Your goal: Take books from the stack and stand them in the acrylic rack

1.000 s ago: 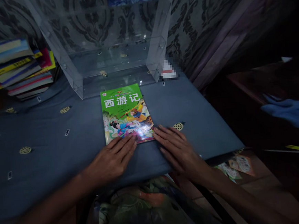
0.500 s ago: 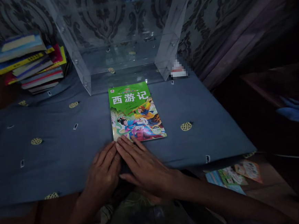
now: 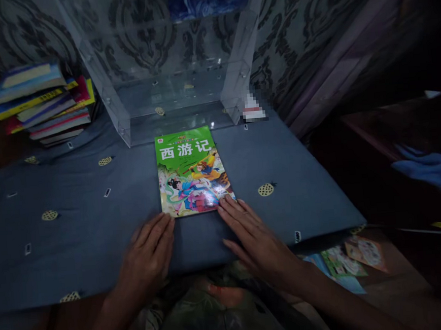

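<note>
The left hand (image 3: pixel 147 252) lies flat, fingers side by side, its tips at the near-left corner of the green book (image 3: pixel 191 175); its grip is clamped on nothing. The right hand (image 3: pixel 254 236) is likewise flat, not pinching, with fingertips over the near-right corner. To steady the book well, press lightly and evenly with the 2 hands, since the glossy cover could slide if 1 side pushes harder. The book lies closed on the tabletop (image 3: pixel 314 193), just on the near side of a clear stand (image 3: pixel 121 124). Its cover carries 3 large white characters on green; below, the artwork runs from blue and pink to yellow.
</note>
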Tool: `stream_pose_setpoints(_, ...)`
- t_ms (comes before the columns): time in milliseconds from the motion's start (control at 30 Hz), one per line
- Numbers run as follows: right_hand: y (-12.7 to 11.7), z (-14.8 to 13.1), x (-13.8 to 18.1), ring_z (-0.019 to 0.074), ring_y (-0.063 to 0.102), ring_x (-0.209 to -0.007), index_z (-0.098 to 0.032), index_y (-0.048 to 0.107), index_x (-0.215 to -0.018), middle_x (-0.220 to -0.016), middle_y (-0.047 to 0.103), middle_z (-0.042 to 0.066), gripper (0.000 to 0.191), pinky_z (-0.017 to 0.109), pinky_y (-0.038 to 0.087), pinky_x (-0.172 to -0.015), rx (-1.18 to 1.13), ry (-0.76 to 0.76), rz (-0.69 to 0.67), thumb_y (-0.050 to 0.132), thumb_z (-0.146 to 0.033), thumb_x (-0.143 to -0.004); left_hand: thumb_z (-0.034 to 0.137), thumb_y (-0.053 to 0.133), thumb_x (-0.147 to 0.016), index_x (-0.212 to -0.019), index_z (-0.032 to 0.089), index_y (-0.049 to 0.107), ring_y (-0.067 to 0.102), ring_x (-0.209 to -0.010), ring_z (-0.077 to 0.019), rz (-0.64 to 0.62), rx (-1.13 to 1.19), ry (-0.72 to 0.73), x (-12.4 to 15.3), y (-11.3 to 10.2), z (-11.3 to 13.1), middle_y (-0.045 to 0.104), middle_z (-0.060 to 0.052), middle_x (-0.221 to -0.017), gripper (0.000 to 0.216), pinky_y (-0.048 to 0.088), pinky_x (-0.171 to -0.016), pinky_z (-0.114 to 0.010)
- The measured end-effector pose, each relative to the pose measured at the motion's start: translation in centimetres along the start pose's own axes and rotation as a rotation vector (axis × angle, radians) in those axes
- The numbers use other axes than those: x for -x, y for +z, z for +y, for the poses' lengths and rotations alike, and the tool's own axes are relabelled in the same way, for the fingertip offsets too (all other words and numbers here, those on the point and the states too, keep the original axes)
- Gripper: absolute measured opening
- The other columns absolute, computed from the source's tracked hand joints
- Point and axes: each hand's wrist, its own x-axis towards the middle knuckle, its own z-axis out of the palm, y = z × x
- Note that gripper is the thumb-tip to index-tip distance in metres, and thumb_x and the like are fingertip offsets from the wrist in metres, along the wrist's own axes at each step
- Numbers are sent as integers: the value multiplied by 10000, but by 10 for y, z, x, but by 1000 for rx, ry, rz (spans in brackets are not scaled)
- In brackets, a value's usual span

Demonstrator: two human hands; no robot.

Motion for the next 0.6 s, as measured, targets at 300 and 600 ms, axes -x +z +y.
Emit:
stream_pose_setpoints(300, -7, 12, -2, 219, 466, -1431, -222, 115, -1628, -1531, 510, 116, 707, 462, 439, -1169, -15, -73, 79, 465, -163, -1016, 154, 420, -1034, -1253, 121, 617, 690, -1090, -213, 40, 30, -9, -11, -7, -10, 728, -109, -1197, 297, 564, -918, -349)
stream_pose_setpoints(600, -5, 14, -3, 231, 480, -1422, -283, 200, -1619, -1544, 502, 69, 674, 447, 473, -1153, -61, -32, 107, 471, -180, -1011, 222, 436, -1044, -1304, 181, 630, 675, -1134, -200, -21, 208, 0, -42, 9, -64, 699, -102, -1248, 327, 584, -966, -369)
